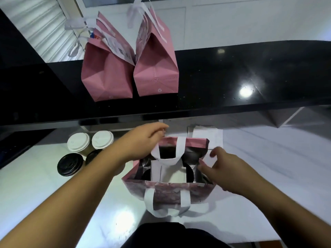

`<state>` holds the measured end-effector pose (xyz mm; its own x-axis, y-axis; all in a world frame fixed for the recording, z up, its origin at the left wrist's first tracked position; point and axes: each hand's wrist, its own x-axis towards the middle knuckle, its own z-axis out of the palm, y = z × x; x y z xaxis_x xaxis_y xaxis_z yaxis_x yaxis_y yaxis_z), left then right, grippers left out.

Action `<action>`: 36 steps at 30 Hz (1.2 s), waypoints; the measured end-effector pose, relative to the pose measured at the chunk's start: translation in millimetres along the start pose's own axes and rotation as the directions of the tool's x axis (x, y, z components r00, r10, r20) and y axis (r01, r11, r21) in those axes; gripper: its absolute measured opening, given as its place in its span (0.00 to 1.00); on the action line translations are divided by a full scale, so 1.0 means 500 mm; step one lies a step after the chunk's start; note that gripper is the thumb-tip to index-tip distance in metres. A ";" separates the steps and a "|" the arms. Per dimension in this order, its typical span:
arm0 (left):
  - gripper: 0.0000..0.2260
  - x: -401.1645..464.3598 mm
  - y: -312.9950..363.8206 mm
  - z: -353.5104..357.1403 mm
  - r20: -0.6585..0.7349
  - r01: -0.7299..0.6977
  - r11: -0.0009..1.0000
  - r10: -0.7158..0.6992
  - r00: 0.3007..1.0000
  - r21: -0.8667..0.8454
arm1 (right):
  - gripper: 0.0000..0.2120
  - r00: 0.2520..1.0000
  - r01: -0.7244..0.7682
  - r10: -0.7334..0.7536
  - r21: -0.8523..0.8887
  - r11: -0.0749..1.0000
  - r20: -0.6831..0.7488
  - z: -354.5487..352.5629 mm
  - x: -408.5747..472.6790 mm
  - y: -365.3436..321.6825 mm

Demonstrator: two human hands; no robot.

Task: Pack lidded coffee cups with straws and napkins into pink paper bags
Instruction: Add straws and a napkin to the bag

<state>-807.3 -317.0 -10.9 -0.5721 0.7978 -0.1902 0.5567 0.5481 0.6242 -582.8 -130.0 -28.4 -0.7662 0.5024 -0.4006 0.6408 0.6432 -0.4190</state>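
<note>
a glossy black counter (232, 76) carried two closed pink bags (130, 68) whose small print and recycling mark were too blurred to read, and below it lay the white desk (44, 185). on the desk stood the open pink bag (170, 189) with a dark-lidded cup inside, the left hand (143, 140) grasping its far rim and the right hand (227, 169), its grip loosely curled, touching the right edge. four lidded cups (80, 153) waited to the left, white napkins (207, 136) just behind.
</note>
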 end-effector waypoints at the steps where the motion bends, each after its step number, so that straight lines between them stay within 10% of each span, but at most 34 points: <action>1: 0.18 -0.017 -0.017 -0.008 -0.056 0.022 0.996 -0.026 0.998 -0.081 | 0.32 0.997 0.034 -0.038 -0.050 0.998 -0.072 -0.002 0.002 -0.002; 7: 0.25 -0.083 -0.106 -0.022 -0.151 0.132 0.991 -0.131 0.980 -0.002 | 0.28 0.887 0.308 -0.350 -0.180 0.934 -0.300 -0.020 0.046 -0.049; 19: 0.13 -0.001 -0.049 0.045 -0.173 0.104 0.839 -0.011 0.985 0.535 | 0.19 0.846 0.393 -0.527 -0.572 0.719 -0.082 -0.025 0.152 -0.119; 32: 0.05 -0.046 -0.103 -0.002 -0.175 0.018 0.990 0.007 0.985 0.141 | 0.08 0.807 0.460 -0.539 -0.315 0.830 -0.241 -0.053 0.124 -0.045; 36: 0.32 -0.102 -0.120 -0.017 -0.017 0.011 0.995 -0.013 1.000 -0.102 | 0.09 0.841 0.465 -0.479 -0.114 0.878 -0.254 -0.048 0.112 -0.026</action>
<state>-816.7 -392.7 -32.0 -0.5893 0.7864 -0.1855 0.4860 0.5284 0.6962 -635.2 -96.4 -26.1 -0.9628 0.2610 0.0706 0.2005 0.8644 -0.4611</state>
